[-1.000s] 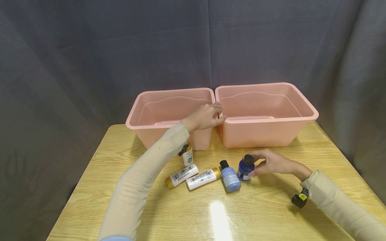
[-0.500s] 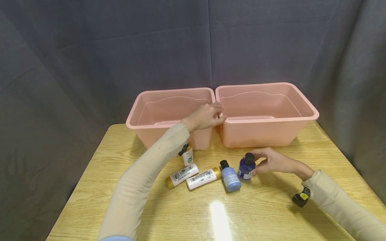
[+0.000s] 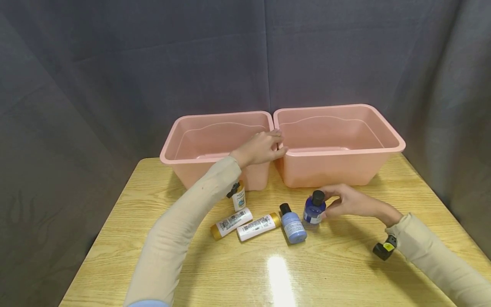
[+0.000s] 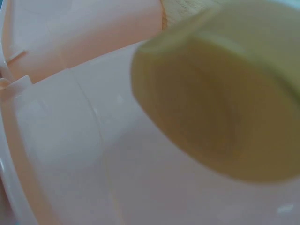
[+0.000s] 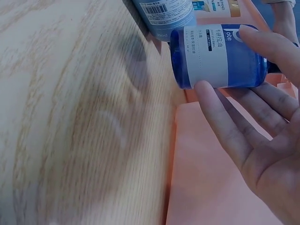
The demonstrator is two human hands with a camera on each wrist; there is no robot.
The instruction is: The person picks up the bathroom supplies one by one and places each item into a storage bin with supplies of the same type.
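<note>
Pale-blue bottle (image 3: 293, 224), three white gold-capped bottles (image 3: 256, 227) on the wooden table (image 3: 345, 277) — grey curtain (image 3: 153, 64) behind.

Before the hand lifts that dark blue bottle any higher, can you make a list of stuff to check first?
1. Right hand grips the dark blue bottle with fingers on its sides: ok.
2. Bottle's black cap is on: ok. Whether it is tight: cannot tell.
3. Bottle is apart from the light blue bottle lying beside it: ok.
4. Right pink bin behind the bottle is open-topped with nothing seen inside: ok.
5. Left hand rests on the rim where the left pink bin meets the right one, steadying them: ok.
6. Bottle has left the table: cannot tell.
</note>
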